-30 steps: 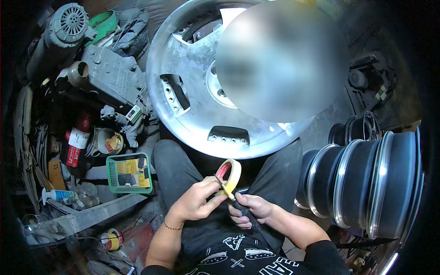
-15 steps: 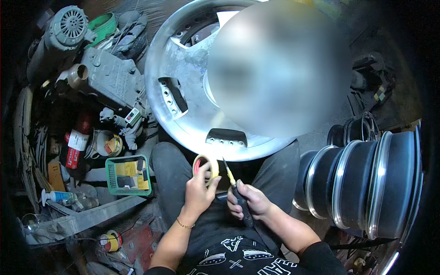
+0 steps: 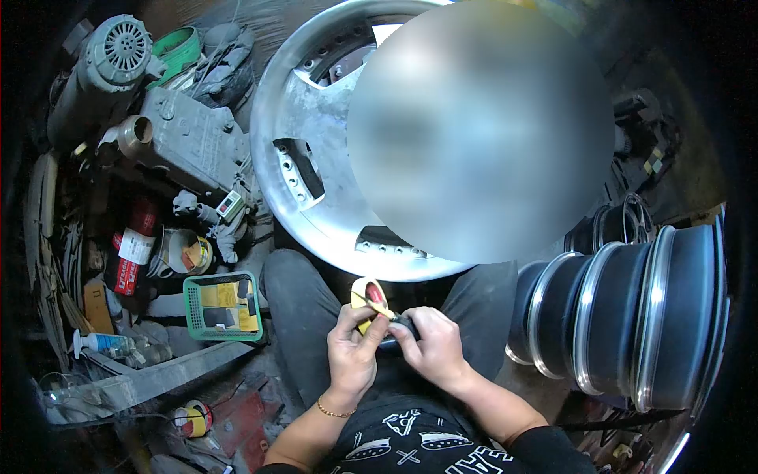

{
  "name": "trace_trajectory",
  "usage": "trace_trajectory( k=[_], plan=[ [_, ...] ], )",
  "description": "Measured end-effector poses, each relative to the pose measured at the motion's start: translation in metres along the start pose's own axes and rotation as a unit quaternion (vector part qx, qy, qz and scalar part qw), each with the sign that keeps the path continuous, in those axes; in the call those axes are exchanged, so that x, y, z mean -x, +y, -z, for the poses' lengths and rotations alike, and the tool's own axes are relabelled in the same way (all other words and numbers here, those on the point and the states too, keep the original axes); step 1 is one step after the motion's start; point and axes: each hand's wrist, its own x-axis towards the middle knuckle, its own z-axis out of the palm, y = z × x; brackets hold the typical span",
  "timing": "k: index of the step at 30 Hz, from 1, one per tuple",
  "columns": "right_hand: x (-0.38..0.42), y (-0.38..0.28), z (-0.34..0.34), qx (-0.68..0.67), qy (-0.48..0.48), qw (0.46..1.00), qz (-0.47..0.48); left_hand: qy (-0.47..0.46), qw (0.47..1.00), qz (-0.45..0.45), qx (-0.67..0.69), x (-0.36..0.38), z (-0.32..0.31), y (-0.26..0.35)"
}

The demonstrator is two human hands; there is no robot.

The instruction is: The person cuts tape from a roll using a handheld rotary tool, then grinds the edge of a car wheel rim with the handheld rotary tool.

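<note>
My left hand [image 3: 354, 347] grips a roll of yellow tape [image 3: 365, 294] with a red inner core, held above my lap. Close beside it, my right hand [image 3: 433, 344] is wrapped round the black handle of a pointed tool [image 3: 404, 324]. The tool's yellowish front part meets the roll near my left fingertips, and the two hands nearly touch. Just beyond them lies a large silver wheel [image 3: 308, 213] with openings round its face; a blurred patch hides much of it.
At the left, a green basket [image 3: 188, 308] holds yellow and dark pieces. Behind it are a red bottle [image 3: 130, 265], a tin [image 3: 178, 251] and a grey motor [image 3: 118, 55]. Several dark rims [image 3: 616, 316] with shiny edges stand at the right.
My right hand has moved up and my hands have come together. The roll has been turned, and the tool, which was apart from it, now meets it.
</note>
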Motion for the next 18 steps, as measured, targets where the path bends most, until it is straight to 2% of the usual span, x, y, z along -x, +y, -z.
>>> trace_trajectory(
  k=[1,4,5,6,7,8,9,10,11,12,14,15,16,18],
  plan=[
    [0.001,-0.003,-0.001,-0.009,-0.008,1.0,-0.002,0.012,0.999,0.009,0.053,-0.001,0.001,-0.003],
    [0.009,0.001,-0.003,-0.014,-0.018,1.0,0.017,-0.016,0.996,0.019,0.082,-0.003,0.003,0.001],
    [0.012,0.001,0.0,-0.225,-0.142,0.954,-0.136,-0.055,0.994,0.024,0.094,-0.006,0.008,0.001],
    [0.014,0.001,0.002,-0.418,-0.254,0.827,-0.278,-0.053,0.994,0.024,0.093,-0.009,0.014,0.002],
    [0.017,0.005,0.001,-0.521,-0.311,0.73,-0.315,-0.124,0.982,0.064,0.128,-0.012,0.02,0.003],
    [0.018,0.012,0.0,-0.638,-0.363,0.596,-0.325,-0.194,0.962,0.101,0.163,-0.014,0.023,0.002],
    [0.025,0.015,-0.006,-0.703,-0.38,0.497,-0.338,-0.23,0.948,0.115,0.189,-0.015,0.026,-0.003],
    [0.032,0.015,-0.011,-0.758,-0.391,0.39,-0.347,-0.288,0.931,0.09,0.206,-0.021,0.029,-0.008],
    [0.035,0.016,-0.013,-0.771,-0.394,0.372,-0.334,-0.289,0.936,0.093,0.181,-0.021,0.032,-0.009],
    [0.032,0.015,-0.012,-0.771,-0.396,0.372,-0.333,-0.291,0.939,0.096,0.155,-0.023,0.031,-0.004],
    [0.027,0.015,-0.006,-0.707,-0.336,0.52,-0.341,-0.17,0.973,0.132,0.078,-0.016,0.025,0.01],
    [0.023,0.018,-0.002,-0.651,-0.325,0.603,-0.328,-0.148,0.982,0.083,0.085,-0.017,0.025,0.008],
    [0.021,0.017,-0.001,-0.652,-0.321,0.603,-0.328,-0.104,0.986,0.083,0.099,-0.013,0.024,0.007],
    [0.02,0.013,-0.002,-0.443,-0.262,0.806,-0.29,-0.062,0.997,0.026,0.034,-0.008,0.018,0.006]
  ],
)
